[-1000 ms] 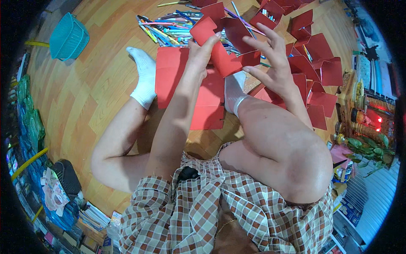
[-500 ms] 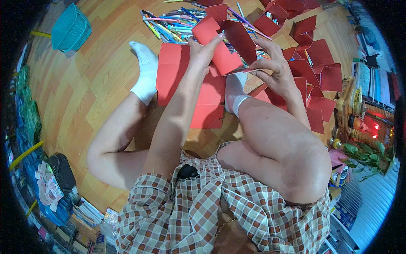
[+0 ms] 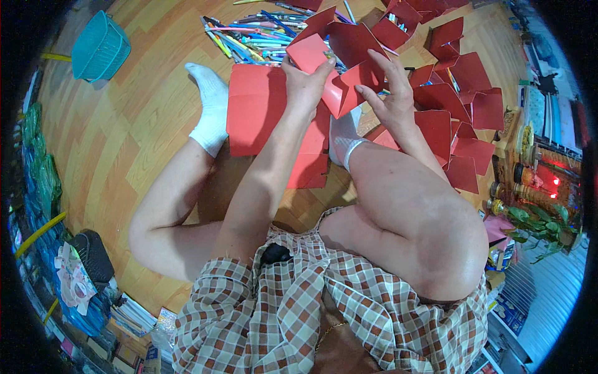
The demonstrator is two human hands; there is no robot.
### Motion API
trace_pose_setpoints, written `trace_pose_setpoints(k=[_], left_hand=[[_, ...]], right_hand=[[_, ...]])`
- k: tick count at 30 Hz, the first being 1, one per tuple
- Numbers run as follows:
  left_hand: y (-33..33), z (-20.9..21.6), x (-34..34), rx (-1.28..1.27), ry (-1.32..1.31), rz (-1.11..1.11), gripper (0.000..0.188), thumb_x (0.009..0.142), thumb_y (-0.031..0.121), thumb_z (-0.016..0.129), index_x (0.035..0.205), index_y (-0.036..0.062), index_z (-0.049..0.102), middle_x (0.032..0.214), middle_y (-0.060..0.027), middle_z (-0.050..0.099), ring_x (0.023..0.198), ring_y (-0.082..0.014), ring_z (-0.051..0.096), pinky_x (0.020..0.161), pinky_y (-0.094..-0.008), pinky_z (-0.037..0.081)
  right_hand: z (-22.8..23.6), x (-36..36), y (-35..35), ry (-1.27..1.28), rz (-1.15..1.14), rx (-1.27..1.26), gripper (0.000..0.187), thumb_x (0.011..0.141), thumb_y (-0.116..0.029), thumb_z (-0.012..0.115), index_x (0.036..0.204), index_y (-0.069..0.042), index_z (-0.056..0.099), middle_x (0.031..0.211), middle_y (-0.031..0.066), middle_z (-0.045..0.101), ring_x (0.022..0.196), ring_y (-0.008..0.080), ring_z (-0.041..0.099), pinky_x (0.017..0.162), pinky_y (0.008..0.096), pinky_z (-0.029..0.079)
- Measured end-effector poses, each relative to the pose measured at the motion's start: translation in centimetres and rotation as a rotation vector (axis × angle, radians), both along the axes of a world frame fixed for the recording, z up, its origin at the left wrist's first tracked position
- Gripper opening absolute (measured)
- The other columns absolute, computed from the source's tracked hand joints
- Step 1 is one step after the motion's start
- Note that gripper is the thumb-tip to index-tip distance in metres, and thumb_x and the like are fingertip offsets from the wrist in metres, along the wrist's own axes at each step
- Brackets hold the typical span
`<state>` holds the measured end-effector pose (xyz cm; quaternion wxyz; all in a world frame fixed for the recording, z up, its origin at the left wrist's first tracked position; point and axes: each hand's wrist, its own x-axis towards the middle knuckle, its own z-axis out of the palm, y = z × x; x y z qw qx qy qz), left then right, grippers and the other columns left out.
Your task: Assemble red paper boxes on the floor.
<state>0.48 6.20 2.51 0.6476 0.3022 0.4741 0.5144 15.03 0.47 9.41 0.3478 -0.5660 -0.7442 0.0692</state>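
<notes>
Box of red card [image 3: 340, 95]: left hand [image 3: 304, 88] pinches it, spread right hand [image 3: 396, 103] touches it; upper-right red-card box [image 3: 387, 36] holds pens [image 3: 393, 20].

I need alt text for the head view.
The left hand holds a folded red card, the right hand at its edge; a red sheet lies on the floor. Heaped pens lie beyond; more folded cards at right, teal basket upper left.

place: home, it seems | floor: wood-look boards [image 3: 149, 124] | signs: teal basket [image 3: 94, 55], leafy plant [image 3: 537, 225], white-socked feet [image 3: 210, 103]
</notes>
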Motion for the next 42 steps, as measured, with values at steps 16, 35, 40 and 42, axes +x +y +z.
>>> trace_pose_setpoints(k=[16,35,40,42], left_hand=[[-0.9,-0.3,0.0,-0.019,-0.018,-0.048,0.086,0.074,0.011,0.074,0.133,-0.0046,0.013,0.113,-0.0177,0.051,0.097,-0.021,0.058,0.08,-0.0315,0.05],[-1.1,-3.6,-1.4,0.576,0.539,0.008,0.077,0.065,0.002,0.073,0.131,0.0085,0.033,0.133,-0.0218,0.027,0.129,-0.0366,0.023,0.107,-0.0435,0.023],[-1.1,-3.6,-1.7,0.623,0.542,-0.019,0.059,0.068,-0.001,0.069,0.122,0.0102,0.049,0.132,-0.016,0.037,0.131,-0.0302,0.027,0.107,-0.0407,0.024],[-1.1,-3.6,-1.8,0.586,0.407,-0.033,0.046,0.07,-0.003,0.066,0.113,0.0122,0.059,0.134,-0.0156,0.036,0.132,-0.0292,0.027,0.107,-0.0398,0.025]], right_hand=[[-1.3,0.0,-0.4,-0.073,-0.06,-0.019,0.097,0.064,-0.006,0.079,0.141,-0.009,0.022,0.138,0.0163,0.038,0.122,0.0319,0.046,0.095,0.0359,0.044],[-5.5,2.2,-1.0,0.216,-0.074,-0.352,0.044,0.072,-0.009,0.073,0.114,-0.005,0.059,0.1,0.0121,0.064,0.091,0.0224,0.063,0.08,0.0333,0.049],[-5.2,2.1,-1.4,0.202,-0.097,-0.344,0.045,0.072,-0.009,0.073,0.114,-0.006,0.059,0.101,0.0128,0.064,0.092,0.0238,0.063,0.08,0.0335,0.048],[-5.1,2.1,-1.5,0.208,-0.096,-0.338,0.044,0.072,-0.008,0.073,0.114,-0.006,0.059,0.102,0.0129,0.063,0.093,0.0239,0.062,0.081,0.0335,0.048]])
